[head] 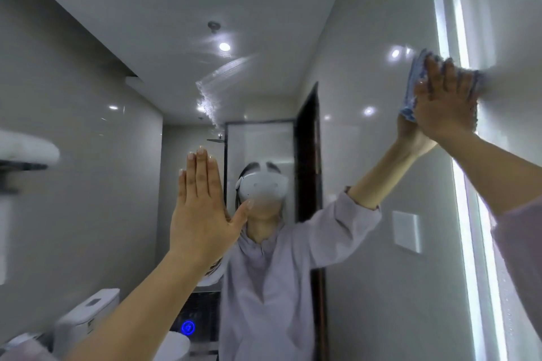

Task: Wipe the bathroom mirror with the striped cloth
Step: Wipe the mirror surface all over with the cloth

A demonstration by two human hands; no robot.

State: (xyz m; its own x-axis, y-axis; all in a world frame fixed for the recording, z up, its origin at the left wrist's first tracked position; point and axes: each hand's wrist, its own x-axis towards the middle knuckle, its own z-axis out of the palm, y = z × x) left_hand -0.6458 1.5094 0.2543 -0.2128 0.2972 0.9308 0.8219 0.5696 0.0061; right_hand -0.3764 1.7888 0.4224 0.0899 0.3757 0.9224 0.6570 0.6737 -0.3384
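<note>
head view: right hand (445,97), fingers flat, presses the blurred striped cloth (413,88) high on the bathroom mirror (117,97), left hand (202,214) straight-fingered; streaks (217,79) mid-glass suggest perhaps half remains.

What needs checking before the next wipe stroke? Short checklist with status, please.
1. Cloth under the wiping hand: right hand presses the blue cloth flat with straight fingers. Ok.
2. Cloth on the glass: it sits on the mirror near the upper right. Ok.
3. Room to stroke further right: the hand is already at the lit edge strip. Not ok.
4. Mirror streak-free: a wet smear shows near the top centre. Not ok.
5. Free hand out of the path: left hand is raised flat and holds nothing, well left of the cloth. Ok.
6. Left hand off the glass: cannot tell.
</note>
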